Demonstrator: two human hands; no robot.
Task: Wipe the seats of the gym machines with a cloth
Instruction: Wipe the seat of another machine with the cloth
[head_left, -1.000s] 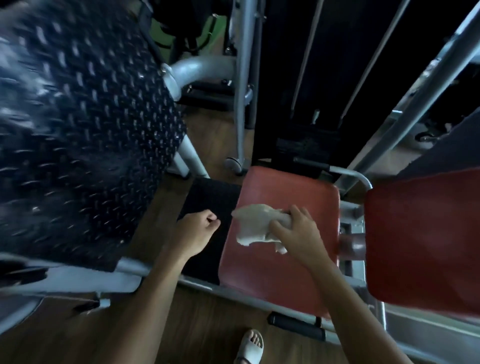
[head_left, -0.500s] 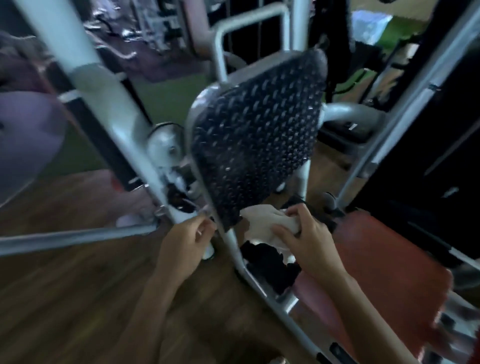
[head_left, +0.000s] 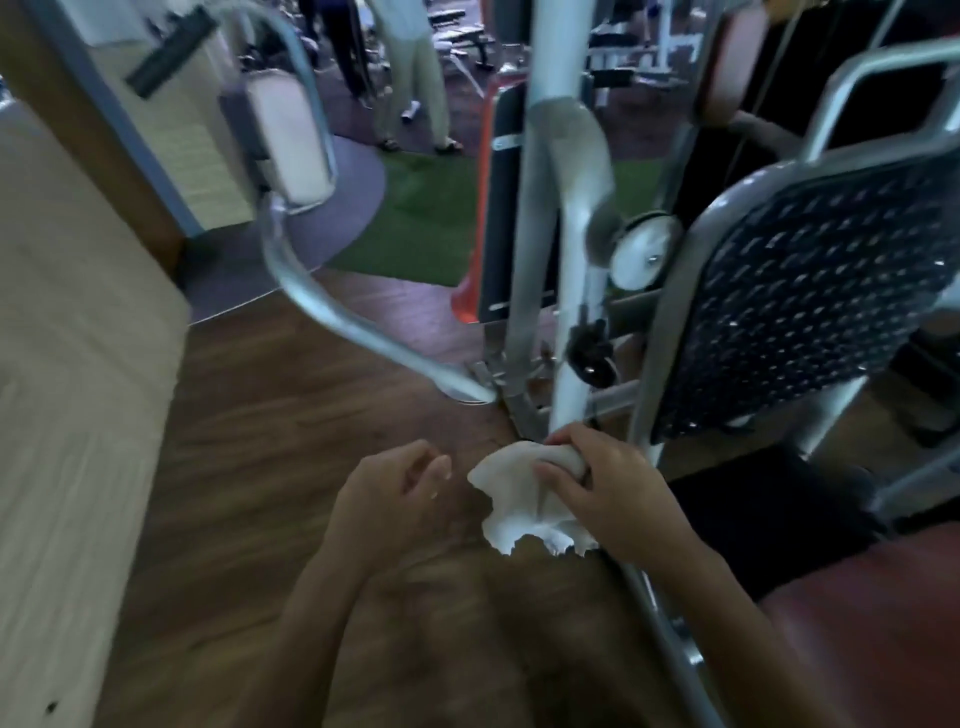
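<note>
We look down from head height at two bare forearms reaching out over a dark wooden floor (head_left: 270, 426) in a gym. Our right hand (head_left: 613, 483) grips a white cloth (head_left: 519, 501). The fingers and thumb curl round its bunched top, and the loose, ragged end hangs below the hand in the air, touching no surface. Our left hand (head_left: 395, 478) floats just beside the cloth, apart from it, with its fingers loosely curled and holding nothing. We judge it is free to steady us or to take a fold of the cloth.

The red seat (head_left: 872, 639) lies at the lower right edge, to the right of the right forearm and well apart from the cloth, so no wiping is going on at this instant. Between seat and cloth runs a grey frame rail (head_left: 684, 670), with a black mat (head_left: 769, 519) beyond it. Above the mat stands a tilted black studded footplate (head_left: 821, 312) in a grey frame.

The cloth is bunched rather than spread flat, which we read as a carrying hold, suited to moving between machines. Further off we make out green turf (head_left: 421, 213) and the blurred legs of people standing (head_left: 410, 78).
</note>
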